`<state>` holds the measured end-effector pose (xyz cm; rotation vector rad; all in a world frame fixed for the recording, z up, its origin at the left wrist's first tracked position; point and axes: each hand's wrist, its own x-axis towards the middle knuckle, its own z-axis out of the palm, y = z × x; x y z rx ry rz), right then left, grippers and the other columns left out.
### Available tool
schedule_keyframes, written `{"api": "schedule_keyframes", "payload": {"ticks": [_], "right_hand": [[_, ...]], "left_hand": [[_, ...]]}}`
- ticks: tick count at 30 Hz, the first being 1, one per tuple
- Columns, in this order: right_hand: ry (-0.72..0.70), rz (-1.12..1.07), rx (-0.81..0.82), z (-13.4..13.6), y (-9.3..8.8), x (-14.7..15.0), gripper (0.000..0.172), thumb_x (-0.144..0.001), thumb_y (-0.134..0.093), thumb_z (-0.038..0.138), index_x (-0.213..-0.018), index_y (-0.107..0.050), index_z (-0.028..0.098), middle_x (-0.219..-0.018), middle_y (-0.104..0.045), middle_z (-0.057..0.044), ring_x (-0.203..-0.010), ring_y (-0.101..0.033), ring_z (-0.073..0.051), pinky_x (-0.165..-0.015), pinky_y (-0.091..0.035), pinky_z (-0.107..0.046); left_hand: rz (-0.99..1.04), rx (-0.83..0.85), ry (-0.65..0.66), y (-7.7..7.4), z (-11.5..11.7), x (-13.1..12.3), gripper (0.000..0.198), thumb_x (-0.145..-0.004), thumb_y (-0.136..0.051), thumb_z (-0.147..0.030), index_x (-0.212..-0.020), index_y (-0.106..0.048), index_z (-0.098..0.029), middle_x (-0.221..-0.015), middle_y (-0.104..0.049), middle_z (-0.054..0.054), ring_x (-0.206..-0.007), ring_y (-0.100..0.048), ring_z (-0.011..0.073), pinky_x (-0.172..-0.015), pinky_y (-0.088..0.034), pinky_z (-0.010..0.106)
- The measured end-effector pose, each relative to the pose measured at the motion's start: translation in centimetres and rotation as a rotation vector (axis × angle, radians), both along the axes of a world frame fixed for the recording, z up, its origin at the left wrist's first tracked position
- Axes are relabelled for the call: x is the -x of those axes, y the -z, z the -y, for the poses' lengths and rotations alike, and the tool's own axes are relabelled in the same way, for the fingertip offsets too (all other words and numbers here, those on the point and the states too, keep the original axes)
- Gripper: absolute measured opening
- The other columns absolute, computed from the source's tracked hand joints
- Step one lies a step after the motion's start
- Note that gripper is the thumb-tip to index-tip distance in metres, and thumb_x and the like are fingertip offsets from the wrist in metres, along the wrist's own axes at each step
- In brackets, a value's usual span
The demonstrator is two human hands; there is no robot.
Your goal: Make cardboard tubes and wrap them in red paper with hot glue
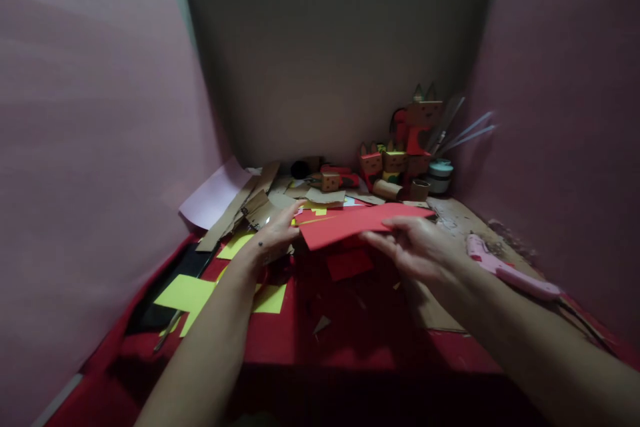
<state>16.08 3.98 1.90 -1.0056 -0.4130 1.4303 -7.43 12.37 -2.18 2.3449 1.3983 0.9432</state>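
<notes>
A sheet of red paper [350, 221] is held above the table, slightly tilted. My right hand [417, 247] grips its right part, thumb on top and fingers underneath. My left hand [275, 240] is beside the paper's left end, fingers stretched and apart; whether it touches the sheet is unclear. Below the paper, a smaller red piece [349, 265] rests on the red tablecloth [320, 340]. Yellow paper pieces [186, 292] lie around my left forearm, and one is partly hidden by it.
At the back right stand several cardboard figures with pointed ears [371, 163] and a teal-lidded jar [441, 177]. A pink glue gun [510, 272] lies at right. Cardboard scraps [235, 213], a curved pale sheet [215, 197] and a black flat object [163, 297] are at left. Walls enclose three sides.
</notes>
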Motion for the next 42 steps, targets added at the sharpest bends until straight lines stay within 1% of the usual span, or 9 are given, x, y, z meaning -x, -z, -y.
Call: {"api": "schedule_keyframes", "payload": {"ticks": [5, 9, 19, 24, 26, 29, 34, 37, 42], "right_hand": [[-0.037, -0.016, 0.118, 6.8, 3.4, -1.0, 0.011, -0.075, -0.065, 0.009, -0.065, -0.064, 0.013, -0.051, -0.059, -0.004, -0.039, -0.059, -0.013, -0.039, -0.054, -0.022], [-0.053, -0.022, 0.046, 8.7, 5.6, -1.1, 0.015, -0.065, -0.079, 0.022, -0.072, -0.069, 0.013, -0.055, -0.065, -0.005, -0.040, -0.060, -0.014, -0.039, -0.052, -0.021], [-0.200, 0.090, -0.146, 8.6, 4.7, -0.1, 0.039, -0.067, -0.077, 0.046, -0.058, -0.068, 0.008, -0.045, -0.063, -0.012, -0.034, -0.057, -0.013, -0.033, -0.038, -0.018], [-0.187, 0.290, -0.084, 6.9, 5.9, 0.1, 0.046, -0.076, -0.065, 0.044, -0.046, -0.063, 0.010, -0.045, -0.062, -0.011, -0.032, -0.053, -0.011, -0.032, -0.034, -0.018], [-0.200, 0.459, -0.073, 6.3, 6.1, 0.1, 0.051, -0.082, -0.058, 0.044, -0.043, -0.062, 0.011, -0.040, -0.057, -0.009, -0.029, -0.046, -0.008, -0.032, -0.029, -0.018], [-0.220, 0.646, -0.102, 6.0, 6.2, 0.2, 0.050, -0.083, -0.055, 0.042, -0.042, -0.058, 0.014, -0.041, -0.056, -0.006, -0.031, -0.045, -0.009, -0.033, -0.029, -0.020], [-0.093, 1.010, -0.256, 6.1, 6.4, 1.0, 0.045, -0.082, -0.054, 0.033, -0.040, -0.046, 0.018, -0.038, -0.046, 0.000, -0.037, -0.040, -0.009, -0.041, -0.028, -0.023], [-0.127, 1.168, -0.410, 5.8, 6.8, 1.7, 0.032, -0.079, -0.054, 0.021, -0.047, -0.048, 0.018, -0.044, -0.050, 0.000, -0.044, -0.045, -0.011, -0.045, -0.031, -0.024], [-0.170, 1.275, -0.529, 5.2, 6.8, 2.2, 0.013, -0.076, -0.053, 0.014, -0.067, -0.062, 0.018, -0.062, -0.065, -0.005, -0.061, -0.061, -0.019, -0.057, -0.044, -0.028]], "left_hand": [[-0.069, -0.092, 0.018, 0.5, 1.0, -0.7, 0.033, -0.082, -0.061, -0.031, -0.114, -0.069, -0.027, -0.129, -0.057, 0.010, -0.119, -0.053, 0.0265, -0.102, -0.041, 0.046], [-0.015, -0.360, -0.026, 0.5, 3.4, -1.4, 0.024, -0.087, -0.059, -0.029, -0.106, -0.072, -0.026, -0.118, -0.062, 0.008, -0.110, -0.057, 0.0224, -0.095, -0.047, 0.040], [0.198, -0.796, -0.078, -4.7, 5.6, -1.1, 0.019, -0.093, -0.053, -0.025, -0.103, -0.069, -0.027, -0.108, -0.070, 0.004, -0.108, -0.060, 0.0218, -0.099, -0.047, 0.044], [-0.111, -0.517, -0.171, -2.5, 3.0, 1.3, 0.022, -0.086, -0.052, -0.021, -0.102, -0.067, -0.019, -0.129, -0.058, 0.015, -0.133, -0.044, 0.0316, -0.109, -0.039, 0.052], [-0.185, -0.414, -0.222, -1.2, 2.8, 1.7, 0.028, -0.079, -0.051, -0.016, -0.101, -0.067, -0.013, -0.126, -0.057, 0.022, -0.128, -0.046, 0.0395, -0.105, -0.038, 0.060], [-0.220, -0.267, -0.269, -0.3, 5.0, 0.3, 0.029, -0.082, -0.047, -0.023, -0.099, -0.067, -0.010, -0.110, -0.064, 0.023, -0.113, -0.057, 0.0386, -0.099, -0.044, 0.058], [0.074, 0.072, 0.164, -2.3, 11.1, -6.1, 0.033, -0.088, -0.053, -0.043, -0.114, -0.062, -0.024, -0.114, -0.068, 0.007, -0.106, -0.064, 0.0230, -0.093, -0.052, 0.038], [0.017, 0.045, 0.198, -3.6, 12.5, -9.3, 0.039, -0.086, -0.060, -0.043, -0.118, -0.060, -0.021, -0.123, -0.063, 0.008, -0.115, -0.059, 0.0229, -0.097, -0.049, 0.038], [-0.080, 0.040, 0.240, -4.4, 11.8, -11.3, 0.030, -0.086, -0.061, -0.040, -0.107, -0.066, -0.019, -0.106, -0.068, 0.006, -0.095, -0.065, 0.0204, -0.084, -0.052, 0.035]]}}
